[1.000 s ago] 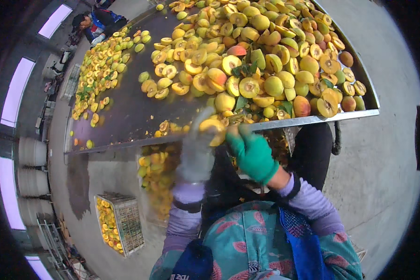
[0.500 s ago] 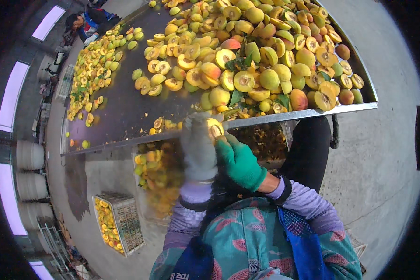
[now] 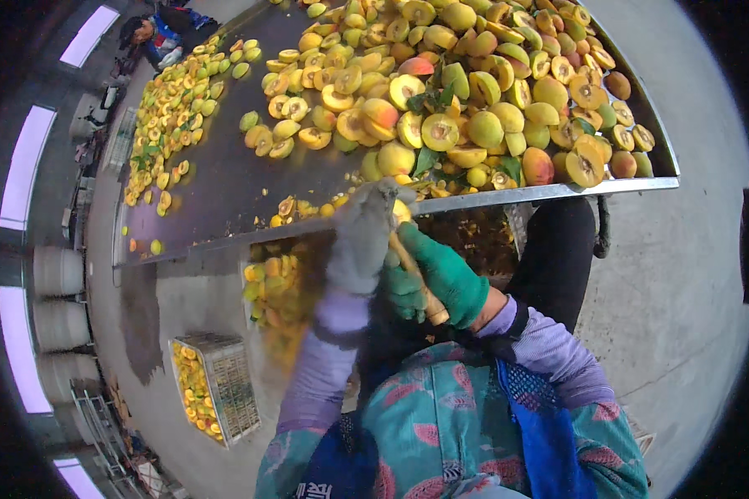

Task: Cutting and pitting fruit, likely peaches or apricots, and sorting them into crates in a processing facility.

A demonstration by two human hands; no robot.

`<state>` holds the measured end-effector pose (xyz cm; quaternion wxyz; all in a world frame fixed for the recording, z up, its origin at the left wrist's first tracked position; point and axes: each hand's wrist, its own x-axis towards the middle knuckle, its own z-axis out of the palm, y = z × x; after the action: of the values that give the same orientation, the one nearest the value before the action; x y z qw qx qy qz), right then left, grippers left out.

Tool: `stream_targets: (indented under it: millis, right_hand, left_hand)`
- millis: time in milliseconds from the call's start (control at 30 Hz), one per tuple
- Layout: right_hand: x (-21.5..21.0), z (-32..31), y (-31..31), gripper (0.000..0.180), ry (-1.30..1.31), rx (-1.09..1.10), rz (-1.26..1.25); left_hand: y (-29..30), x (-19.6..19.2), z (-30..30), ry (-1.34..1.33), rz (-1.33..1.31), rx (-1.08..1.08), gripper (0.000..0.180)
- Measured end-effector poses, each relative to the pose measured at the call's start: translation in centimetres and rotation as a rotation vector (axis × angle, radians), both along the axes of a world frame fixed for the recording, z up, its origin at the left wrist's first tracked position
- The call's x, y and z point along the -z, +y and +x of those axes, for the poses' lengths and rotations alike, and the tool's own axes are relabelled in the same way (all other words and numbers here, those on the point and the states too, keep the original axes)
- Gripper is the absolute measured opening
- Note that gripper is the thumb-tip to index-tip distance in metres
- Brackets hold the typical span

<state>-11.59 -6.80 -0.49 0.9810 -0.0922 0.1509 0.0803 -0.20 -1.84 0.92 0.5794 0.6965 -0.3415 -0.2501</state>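
A wooden handle (image 3: 422, 287) is gripped by fingers of the right hand (image 3: 449, 270); the peach piece (image 3: 402, 211) (probably soft, slippery, best cupped skin-side) seems held by the left hand (image 3: 358, 241).

White lettering (image 3: 314, 491) on dark blue cloth (image 3: 347, 453), too small to read

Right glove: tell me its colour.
The right glove is green, seen best in the head view.

Even light, bright panels (image 3: 25, 349) at left, lilac sheen on the dark table (image 3: 233, 200), left hand (image 3: 359, 241) slightly blurred, edges curving into black
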Motion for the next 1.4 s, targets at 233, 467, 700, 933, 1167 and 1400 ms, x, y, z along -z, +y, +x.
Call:
stream_targets:
  millis: [233,467,700,933,1167,1400]
  right_hand:
    - [1.4,-0.5,1.4,0.044,-0.139,0.015,0.227]
    - [1.4,1.2,2.8,0.043,-0.329,-0.213,0.332]
    - [6.1,-2.8,-1.5,0.042,0.119,-0.086,0.305]
    - [3.1,-2.0,-2.9,0.043,0.156,0.038,0.101]
    - [0.7,-2.1,-2.9,0.034,0.242,0.262,-0.456]
    - [1.6,0.8,-1.5,0.032,-0.055,0.457,-1.788]
  left_hand:
    - [0.9,1.9,1.4,-0.137,-0.186,0.273,0.033]
    - [5.3,4.7,2.4,0.659,-0.274,-0.017,0.045]
    - [15.3,2.7,6.7,-0.285,0.304,-0.347,0.033]
    - [-3.7,2.4,10.0,-0.817,0.710,0.108,0.042]
    - [-2.5,3.3,12.6,-0.736,0.749,0.230,0.070]
    - [2.3,1.8,7.1,0.490,-0.297,0.108,0.054]
